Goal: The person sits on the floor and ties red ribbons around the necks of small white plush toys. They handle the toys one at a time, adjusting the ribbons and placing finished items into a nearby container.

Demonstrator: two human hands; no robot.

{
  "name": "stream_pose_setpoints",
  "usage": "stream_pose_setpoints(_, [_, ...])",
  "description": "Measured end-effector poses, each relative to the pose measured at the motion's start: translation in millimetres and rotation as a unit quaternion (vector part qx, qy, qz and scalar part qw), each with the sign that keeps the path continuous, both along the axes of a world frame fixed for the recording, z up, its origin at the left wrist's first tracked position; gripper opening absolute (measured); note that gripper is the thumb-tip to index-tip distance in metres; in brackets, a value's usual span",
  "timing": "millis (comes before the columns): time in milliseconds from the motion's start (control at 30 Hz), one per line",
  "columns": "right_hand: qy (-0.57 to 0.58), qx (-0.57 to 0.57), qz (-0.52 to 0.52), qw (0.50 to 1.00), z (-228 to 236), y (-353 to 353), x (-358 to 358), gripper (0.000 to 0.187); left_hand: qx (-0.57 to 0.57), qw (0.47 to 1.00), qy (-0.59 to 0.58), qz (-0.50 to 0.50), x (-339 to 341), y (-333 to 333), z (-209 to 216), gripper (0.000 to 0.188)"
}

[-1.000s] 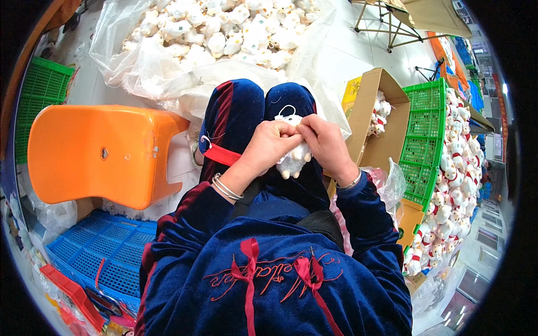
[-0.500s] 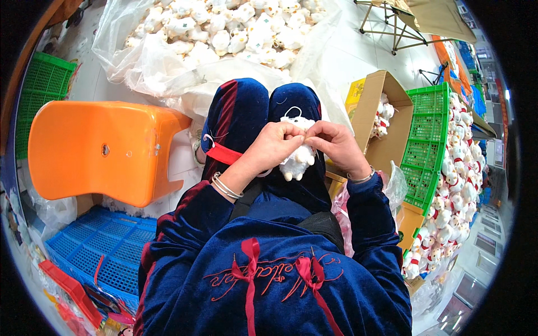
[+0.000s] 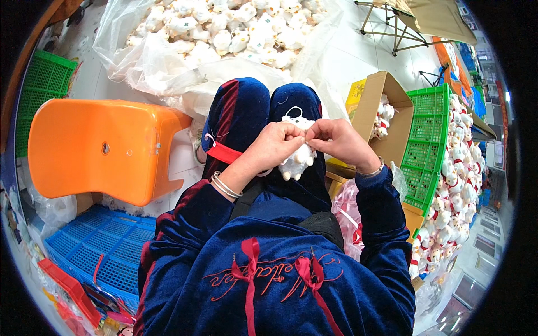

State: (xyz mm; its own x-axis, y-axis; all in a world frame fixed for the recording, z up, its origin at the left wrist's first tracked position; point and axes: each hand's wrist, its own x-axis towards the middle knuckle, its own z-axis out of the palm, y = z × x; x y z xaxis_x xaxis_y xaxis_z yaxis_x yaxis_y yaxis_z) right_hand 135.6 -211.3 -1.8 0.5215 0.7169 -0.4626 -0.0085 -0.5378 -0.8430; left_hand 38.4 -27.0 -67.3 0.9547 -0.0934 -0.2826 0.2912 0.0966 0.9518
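Note:
A small white plush toy (image 3: 297,163) with a white hanging loop at its top lies on my right thigh. My left hand (image 3: 276,144) is closed in a pinch on the toy's upper middle from the left. From the right, my right hand (image 3: 343,141) also pinches at the same spot, its fingertips almost meeting the left ones; whatever lies between them is too small to make out. A red strip (image 3: 224,153) with white thread-like bits lies across my left thigh, beside my left wrist.
A clear plastic sheet (image 3: 134,71) holds a heap of white plush toys (image 3: 224,33) ahead. On the left are an orange stool (image 3: 84,151) and a blue crate (image 3: 106,241). To the right stand a cardboard box (image 3: 386,84), a green crate (image 3: 423,151) and many red-scarfed toys (image 3: 457,185).
My right forearm and wrist have shifted outward to the right and the hand has turned slightly. The fingertips stay at the toy, and my left hand is nearly still.

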Motion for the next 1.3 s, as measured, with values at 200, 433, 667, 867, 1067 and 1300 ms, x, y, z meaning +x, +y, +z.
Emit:
stream_pose_setpoints(200, [-0.167, -0.005, 0.010, 0.986, 2, 6, -14, 0.008, 0.001, 1.000, -0.004, 0.007, 0, -1, -4, 0.018])
stream_pose_setpoints(433, [-0.363, 0.025, 0.019, 0.931, -14, 2, -29, 0.009, 0.016, 1.000, 0.007, 0.012, 0, 0, -1, 0.019])
stream_pose_setpoints(667, [-0.437, 0.110, -0.053, 0.891, -42, -2, -44, 0.016, 0.008, 1.000, -0.001, -0.007, -1, 5, -4, 0.020])
stream_pose_setpoints(867, [-0.453, 0.161, -0.066, 0.874, -55, -10, -45, 0.019, 0.013, 0.999, -0.028, 0.031, -7, -4, 2, 0.019])
stream_pose_setpoints(1067, [-0.459, 0.164, -0.064, 0.871, -57, -12, -46, 0.020, 0.067, 0.996, -0.054, 0.004, -7, 0, 6, 0.018])
stream_pose_setpoints(1300, [-0.458, 0.171, -0.044, 0.871, -54, -11, -43, 0.020, 0.148, 0.982, -0.116, -0.030, -4, 7, 13, 0.019])
